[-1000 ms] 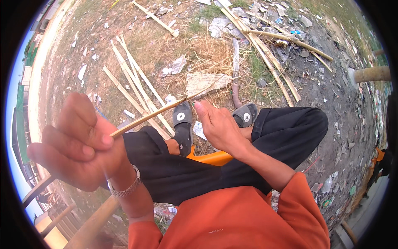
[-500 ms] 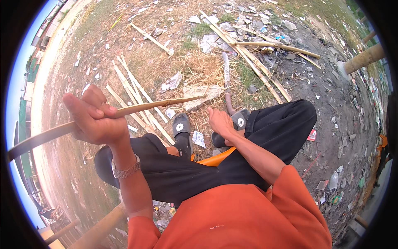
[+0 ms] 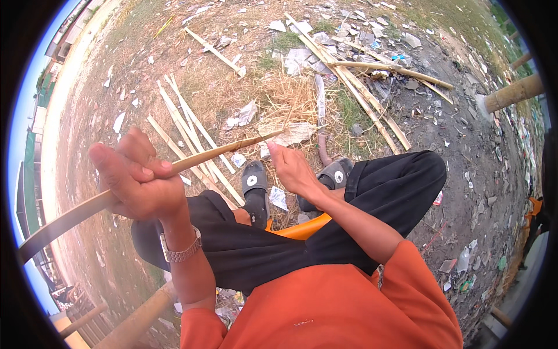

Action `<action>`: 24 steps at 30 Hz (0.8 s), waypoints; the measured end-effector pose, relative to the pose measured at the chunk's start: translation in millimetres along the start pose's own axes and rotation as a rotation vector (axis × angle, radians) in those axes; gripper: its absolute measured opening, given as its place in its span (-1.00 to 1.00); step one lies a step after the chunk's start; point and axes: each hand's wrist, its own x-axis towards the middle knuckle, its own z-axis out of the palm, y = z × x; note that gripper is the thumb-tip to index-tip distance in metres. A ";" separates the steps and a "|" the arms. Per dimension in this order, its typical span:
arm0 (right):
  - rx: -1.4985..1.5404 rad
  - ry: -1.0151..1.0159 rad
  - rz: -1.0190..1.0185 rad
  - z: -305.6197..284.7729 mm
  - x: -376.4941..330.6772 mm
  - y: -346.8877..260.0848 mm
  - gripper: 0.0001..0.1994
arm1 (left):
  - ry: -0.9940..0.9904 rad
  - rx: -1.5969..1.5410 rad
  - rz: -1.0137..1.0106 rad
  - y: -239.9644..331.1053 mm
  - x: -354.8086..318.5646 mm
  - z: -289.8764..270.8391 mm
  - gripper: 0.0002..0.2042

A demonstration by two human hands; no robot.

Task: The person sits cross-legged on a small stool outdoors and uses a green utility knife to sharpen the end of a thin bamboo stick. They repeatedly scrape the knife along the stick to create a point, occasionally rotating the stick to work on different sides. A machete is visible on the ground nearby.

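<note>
One bamboo strip (image 3: 203,156) clasped in curled left hand (image 3: 145,183); right hand (image 3: 295,171) half-curled near strip's tip, hold unclear.

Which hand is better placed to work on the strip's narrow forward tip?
Right, I'd judge: the right hand is close to that tip, while the left hand grips the strip farther back.

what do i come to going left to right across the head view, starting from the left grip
Left grip → left sandal → right grip → blue scrap → bamboo post. The held bamboo strip overlaps too much to place.
</note>
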 end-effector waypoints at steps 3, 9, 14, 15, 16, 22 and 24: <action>-0.186 -0.020 0.168 10.8 8.8 42.0 -0.45 | -0.013 0.034 -0.025 3.1 -2.5 7.9 -0.53; -0.148 -0.020 0.014 2.2 3.4 17.6 -0.51 | -0.022 0.109 -0.023 5.7 -4.6 15.8 -0.54; -0.065 0.077 -0.135 -1.4 -9.1 19.0 -0.61 | 0.048 0.133 -0.022 0.8 1.6 6.9 -0.54; -0.036 0.061 -0.225 -1.5 -11.5 14.8 -0.62 | 0.053 0.148 -0.026 0.9 2.1 5.2 -0.55; -0.010 0.046 -0.314 -3.4 -14.7 11.2 -0.63 | 0.053 0.139 -0.029 1.1 2.0 5.6 -0.55; -0.162 -0.017 -0.088 7.2 0.0 19.2 -0.59 | 0.012 0.105 -0.029 1.6 0.7 6.1 -0.56; -0.199 -0.019 0.011 9.9 9.9 34.8 -0.54 | 0.013 0.096 -0.036 2.8 -0.4 7.4 -0.55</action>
